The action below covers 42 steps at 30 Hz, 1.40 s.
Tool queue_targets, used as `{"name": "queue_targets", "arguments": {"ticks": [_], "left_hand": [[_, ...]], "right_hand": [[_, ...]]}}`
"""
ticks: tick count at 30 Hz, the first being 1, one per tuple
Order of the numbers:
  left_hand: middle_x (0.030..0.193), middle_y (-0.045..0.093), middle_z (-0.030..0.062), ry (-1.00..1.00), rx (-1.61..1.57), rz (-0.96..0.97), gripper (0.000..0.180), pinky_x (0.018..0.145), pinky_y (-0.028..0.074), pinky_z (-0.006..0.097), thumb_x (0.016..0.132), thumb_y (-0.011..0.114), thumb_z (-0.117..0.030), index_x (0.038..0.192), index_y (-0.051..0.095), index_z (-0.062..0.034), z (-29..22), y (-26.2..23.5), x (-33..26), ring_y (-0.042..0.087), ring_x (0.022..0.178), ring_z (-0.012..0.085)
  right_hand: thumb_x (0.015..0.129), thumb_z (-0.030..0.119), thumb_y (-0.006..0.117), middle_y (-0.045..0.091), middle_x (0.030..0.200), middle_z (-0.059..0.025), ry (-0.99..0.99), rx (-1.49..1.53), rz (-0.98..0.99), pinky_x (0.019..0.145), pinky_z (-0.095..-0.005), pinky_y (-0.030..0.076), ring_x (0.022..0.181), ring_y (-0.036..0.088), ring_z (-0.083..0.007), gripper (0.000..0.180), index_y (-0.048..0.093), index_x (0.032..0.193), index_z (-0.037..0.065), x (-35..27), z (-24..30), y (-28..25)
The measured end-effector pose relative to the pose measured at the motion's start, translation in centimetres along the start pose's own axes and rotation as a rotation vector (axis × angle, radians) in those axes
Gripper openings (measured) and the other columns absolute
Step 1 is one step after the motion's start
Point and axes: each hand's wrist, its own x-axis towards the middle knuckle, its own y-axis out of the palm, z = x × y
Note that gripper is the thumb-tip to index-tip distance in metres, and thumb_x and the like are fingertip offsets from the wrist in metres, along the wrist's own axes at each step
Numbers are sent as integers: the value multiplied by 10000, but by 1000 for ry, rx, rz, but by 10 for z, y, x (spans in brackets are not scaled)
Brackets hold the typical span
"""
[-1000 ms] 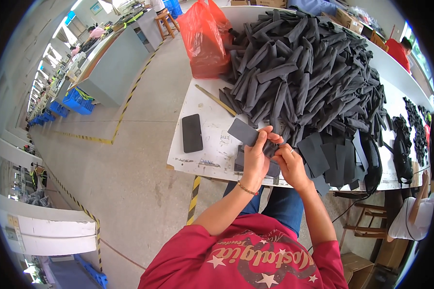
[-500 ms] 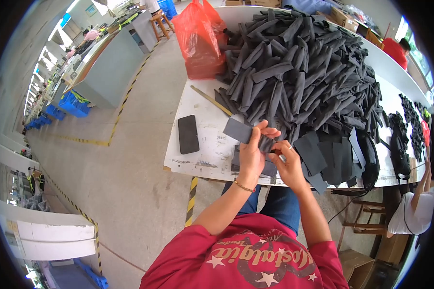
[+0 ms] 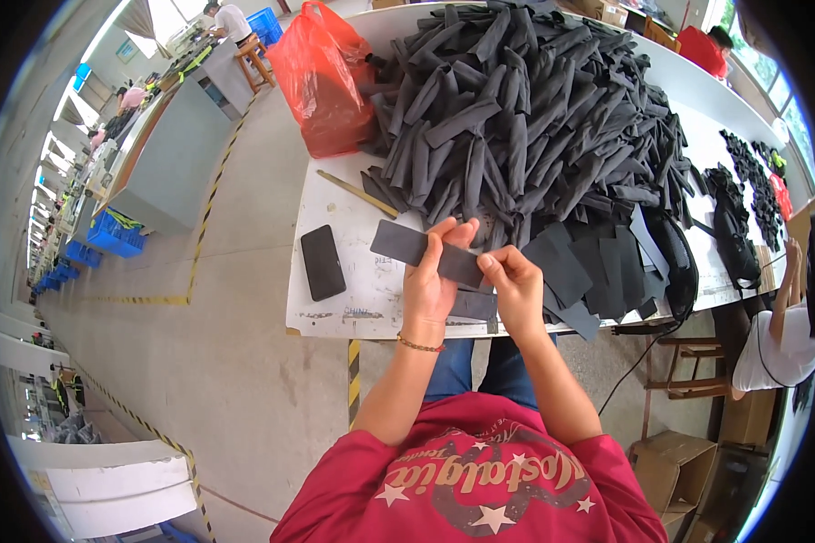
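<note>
One dark strip (image 3: 459,263) is what I have in the fingers, spanning the two hands over the near part of the table (image 3: 335,215) and sloping down to the right. On the left hand (image 3: 428,285) I see the thumb laid across the strip's near face with fingers behind it, so the strip is clamped between them; its free end sticks out to the left of that thumb. On the right hand (image 3: 522,294) the thumb and forefinger are pinched together on the strip's right end, the other fingers curled.

Just nearer me than the fingertips, more dark pieces (image 3: 471,306) lie on the table, partly covered by the hands. To the right of the right fingers I have loose flat panels (image 3: 598,276), overlapping, with a black bag (image 3: 677,267) past them. Beyond the fingertips rises a big pile (image 3: 516,118) of dark folded pieces. Left of the left fingers lies a phone (image 3: 323,262); farther out are a thin stick (image 3: 357,194) and a red plastic bag (image 3: 321,86). A bracelet (image 3: 421,345) circles the left wrist.
</note>
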Motion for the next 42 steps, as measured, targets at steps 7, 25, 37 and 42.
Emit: {"name": "queue_targets", "arguments": {"ticks": [7, 25, 37, 42], "left_hand": [[1046, 664, 178, -43, 24, -359, 304, 914, 534, 413, 982, 547, -200, 1161, 568, 44, -11, -40, 13, 652, 977, 298], [862, 664, 131, 622, 1525, -181, 156, 743, 515, 382, 887, 616, -156, 920, 696, -26, 35, -101, 119, 640, 774, 319], [808, 697, 87, -68, 1037, -185, 241, 636, 499, 275, 791, 767, -174, 892, 687, 30, 16, -82, 98, 656, 730, 150], [898, 682, 83, -271, 462, -259, 185, 698, 551, 289, 852, 726, -163, 936, 621, -36, -7, -65, 61, 664, 748, 179]], "right_hand": [[888, 159, 681, 530, 621, 13, -44, -308, -34, 524, -246, 372, 580, 433, -54, 203, 646, 848, -37, 15, -19, -23], [783, 225, 724, 551, 1061, -123, -326, -1599, -263, 806, -411, 454, 1005, 523, -312, 379, 576, 1084, 48, 14, -38, -106], [816, 88, 566, 579, 956, -133, -387, -1748, 14, 769, -377, 465, 895, 537, -287, 148, 622, 924, 4, 28, -68, -125], [835, -51, 560, 599, 1007, -172, -611, -1149, -217, 795, -386, 493, 920, 586, -368, 267, 594, 1090, 23, 39, -23, -106]]}}
